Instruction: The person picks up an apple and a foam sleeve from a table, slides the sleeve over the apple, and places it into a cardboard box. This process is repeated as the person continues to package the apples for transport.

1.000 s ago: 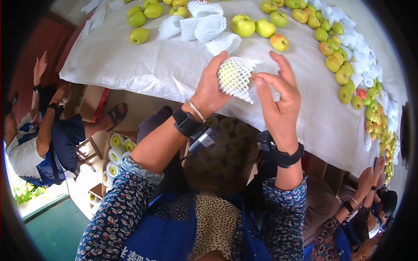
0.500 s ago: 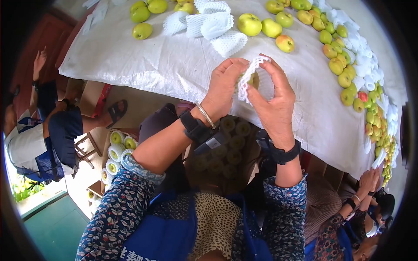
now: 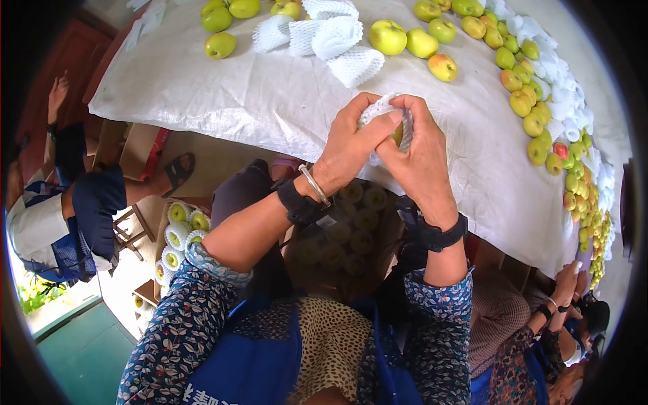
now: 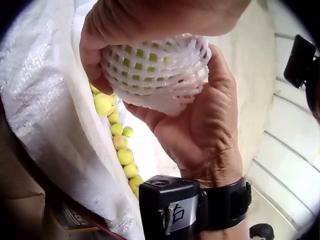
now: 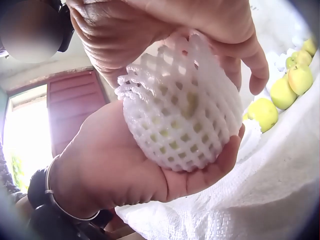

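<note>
A green apple [image 3: 397, 135] sits inside a white foam net sleeve [image 4: 150, 70], its skin showing through the mesh in both wrist views. My left hand [image 3: 347, 145] cups the netted apple from one side, fingers curled round it. From the other side my right hand [image 3: 425, 158] grips the sleeve near its open edge, fingers bent over it. In the head view the two thumbs come together in front of the apple and hide much of it. Both hands are above the near edge of the cloth-covered table [image 3: 270, 108].
Several empty foam sleeves [image 3: 337, 37] lie behind the hands. Loose apples [image 3: 422, 44] sit beside them, and a long row of apples [image 3: 520, 102] curves down the right. Netted apples [image 3: 177, 235] fill a box at left. Other people sit at both sides.
My right hand, apart from the sleeve with fingers spread a second ago, has come in to grip its edge. The sleeve's opening has turned, and both hands have closed together round the apple.
</note>
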